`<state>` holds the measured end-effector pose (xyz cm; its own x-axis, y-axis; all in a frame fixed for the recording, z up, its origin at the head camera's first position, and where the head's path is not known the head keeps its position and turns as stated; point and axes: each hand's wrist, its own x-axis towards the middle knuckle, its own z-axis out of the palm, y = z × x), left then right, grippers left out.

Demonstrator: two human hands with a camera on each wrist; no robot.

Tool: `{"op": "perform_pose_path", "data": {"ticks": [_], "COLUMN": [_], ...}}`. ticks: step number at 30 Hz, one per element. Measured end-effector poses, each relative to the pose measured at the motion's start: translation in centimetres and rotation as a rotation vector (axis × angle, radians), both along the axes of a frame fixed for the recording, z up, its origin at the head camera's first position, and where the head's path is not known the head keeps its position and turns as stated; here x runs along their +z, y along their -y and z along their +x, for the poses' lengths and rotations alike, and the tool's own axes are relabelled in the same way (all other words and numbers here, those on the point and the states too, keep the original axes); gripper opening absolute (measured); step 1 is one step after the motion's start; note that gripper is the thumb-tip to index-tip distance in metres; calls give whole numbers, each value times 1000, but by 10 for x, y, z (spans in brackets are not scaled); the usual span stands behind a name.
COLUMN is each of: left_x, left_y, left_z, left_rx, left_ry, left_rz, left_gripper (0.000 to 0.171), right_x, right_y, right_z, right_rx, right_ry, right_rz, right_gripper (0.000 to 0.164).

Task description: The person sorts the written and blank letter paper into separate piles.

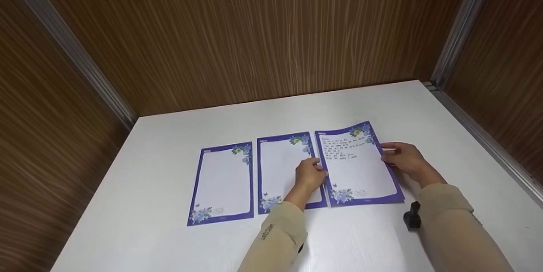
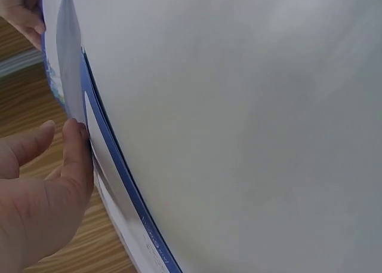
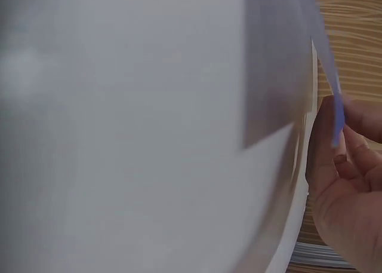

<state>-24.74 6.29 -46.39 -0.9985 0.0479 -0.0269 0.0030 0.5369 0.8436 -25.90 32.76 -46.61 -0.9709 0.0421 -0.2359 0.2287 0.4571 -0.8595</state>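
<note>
A sheet of paper with a purple border, blue flowers and lines of handwriting [image 1: 360,178] is on the right of a row of three. My right hand [image 1: 405,159] pinches its right edge between thumb and fingers, and that side is lifted off the table. In the right wrist view the sheet's edge [image 3: 338,120] is between the thumb and fingers. At the sheet's left edge is my left hand [image 1: 309,174], over the middle sheet [image 1: 275,166]. The left wrist view shows its fingertips [image 2: 73,132] touching the sheet's edge, with the thumb apart.
A third sheet [image 1: 225,183] with the same border and no handwriting lies at the left. All are on a white table [image 1: 148,204] enclosed by wood-grain panels [image 1: 254,38]. A small black device [image 1: 411,217] is beside the right cuff.
</note>
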Motion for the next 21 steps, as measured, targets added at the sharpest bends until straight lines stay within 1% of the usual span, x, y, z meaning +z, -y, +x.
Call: {"op": "perform_pose_path", "data": {"ticks": [4,7,10,17,21], "left_x": [1,1,0,0,1], "left_y": [0,0,-1,-3,-2], "left_z": [1,1,1,1,1], "left_rx": [-7,-3,-2,22,15], "left_ry": [-11,8,10,74,60], "left_rz": [-11,10,28,131,160], "left_gripper": [40,40,40,41,41], "right_x": [2,3,4,6,7], "right_y": [1,2,2,0,2], "right_z": [1,2,3,5,6], "right_rx": [-14,-35,-41,-68,-112], "right_ry": [2,15,16,5,-2], "right_rz": [30,31,26,50,36], "right_gripper": [52,51,51,51,53]}}
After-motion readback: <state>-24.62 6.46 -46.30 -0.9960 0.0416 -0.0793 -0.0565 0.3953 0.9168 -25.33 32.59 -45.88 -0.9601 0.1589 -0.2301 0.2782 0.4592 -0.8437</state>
